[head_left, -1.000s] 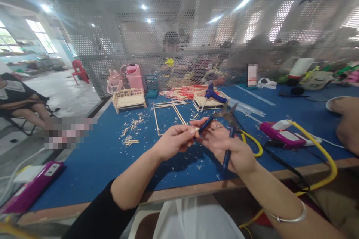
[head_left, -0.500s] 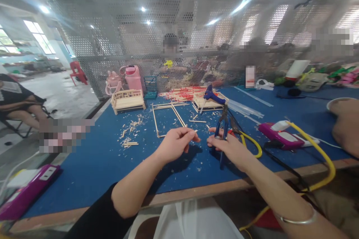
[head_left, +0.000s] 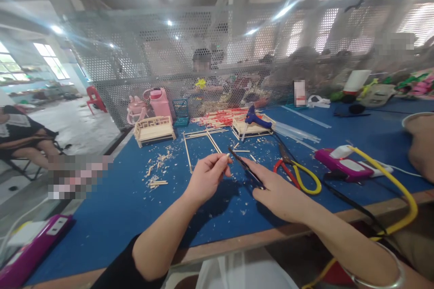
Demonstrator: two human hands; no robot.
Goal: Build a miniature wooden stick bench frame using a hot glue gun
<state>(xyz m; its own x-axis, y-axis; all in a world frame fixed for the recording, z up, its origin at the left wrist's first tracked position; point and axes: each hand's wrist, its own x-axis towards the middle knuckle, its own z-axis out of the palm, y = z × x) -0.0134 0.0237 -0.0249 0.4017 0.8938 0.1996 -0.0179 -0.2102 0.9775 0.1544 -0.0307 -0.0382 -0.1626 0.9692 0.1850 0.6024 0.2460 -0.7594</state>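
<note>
Left hand (head_left: 207, 178): thumb and fingertips pinched together on one short, pale wooden stick (head_left: 227, 156), its end protruding toward one o'clock.

Right hand (head_left: 280, 192): fingers wrapped around dark metal pliers (head_left: 249, 169), handles mostly hidden by the hand; nose points to ten o'clock, tip just beside the stick; contact cannot be told.

From the left hand, on the blue-topped table (head_left: 118, 210):
- Twelve o'clock: flat, open frame of thin pale sticks (head_left: 187, 152); beyond it, a heap of red and pale sticks (head_left: 220, 118).
- Eleven o'clock: miniature pale wooden bench (head_left: 155, 131), upright.
- Ten o'clock: scattered wood offcuts (head_left: 158, 183).

From the right hand:
- Eleven o'clock: blue glue gun (head_left: 259, 120).
- Two o'clock: tool with red and yellow handles (head_left: 288, 174); farther out, purple power strip (head_left: 342, 165).
</note>
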